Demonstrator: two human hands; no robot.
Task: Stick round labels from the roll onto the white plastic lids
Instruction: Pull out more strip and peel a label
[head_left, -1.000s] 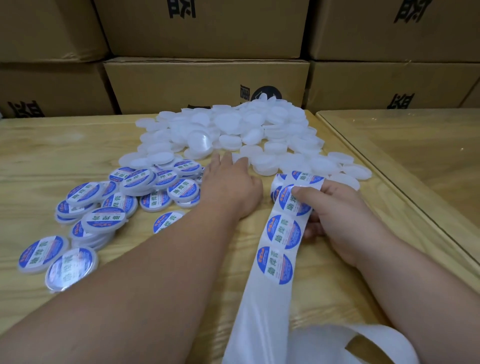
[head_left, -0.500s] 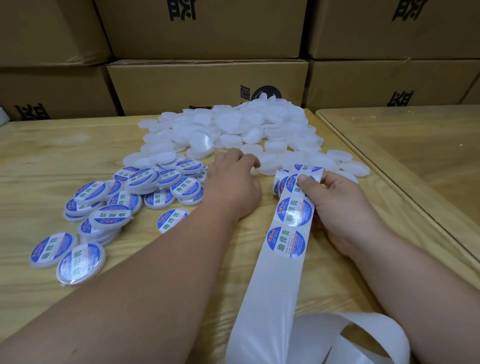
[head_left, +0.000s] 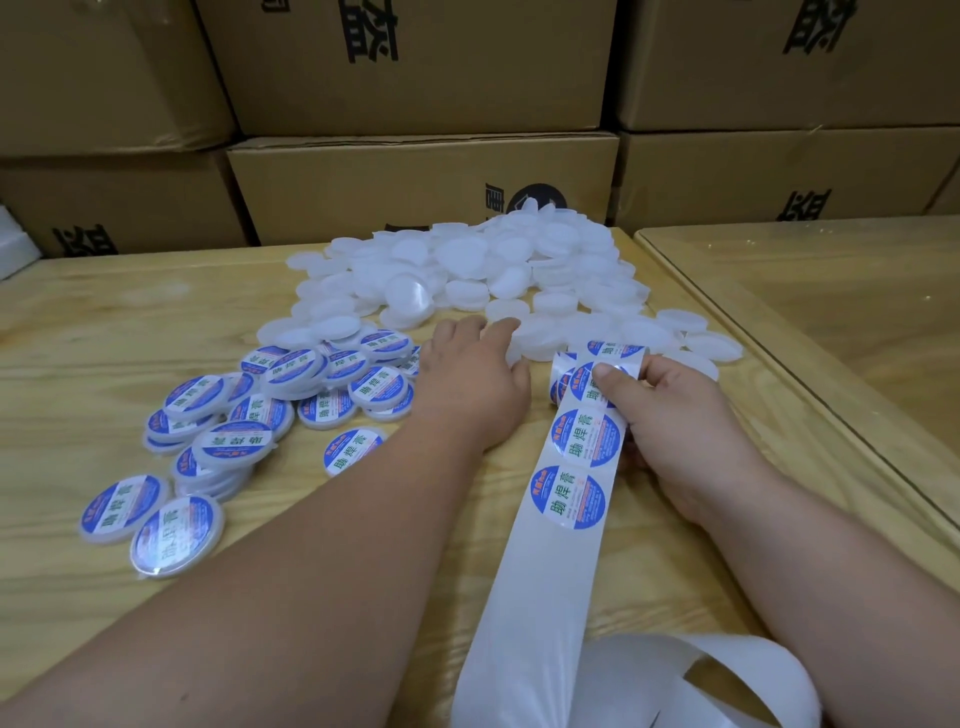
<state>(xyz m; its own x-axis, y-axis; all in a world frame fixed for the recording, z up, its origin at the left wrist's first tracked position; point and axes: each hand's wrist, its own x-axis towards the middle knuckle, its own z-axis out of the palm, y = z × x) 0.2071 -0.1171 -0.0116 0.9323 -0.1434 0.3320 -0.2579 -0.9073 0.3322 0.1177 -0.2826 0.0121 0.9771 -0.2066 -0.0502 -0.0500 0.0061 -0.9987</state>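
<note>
White lids (head_left: 467, 275) lying heaped mid-table; left hand (head_left: 470, 382) reaching in, fingers curling on one at the heap's near edge; right hand (head_left: 675, 415) pinching roll (head_left: 587, 384), thumb pressing labels (head_left: 587, 441)

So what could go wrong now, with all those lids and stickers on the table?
The left hand is reaching into the heap of plain lids; its forearm passes close over the labelled lids, so it might knock some aside. The empty backing strip curls loose near the table's front edge and could snag under an arm. The right hand holds the label roll with a thumb on a sticker, which may crease it.
</note>
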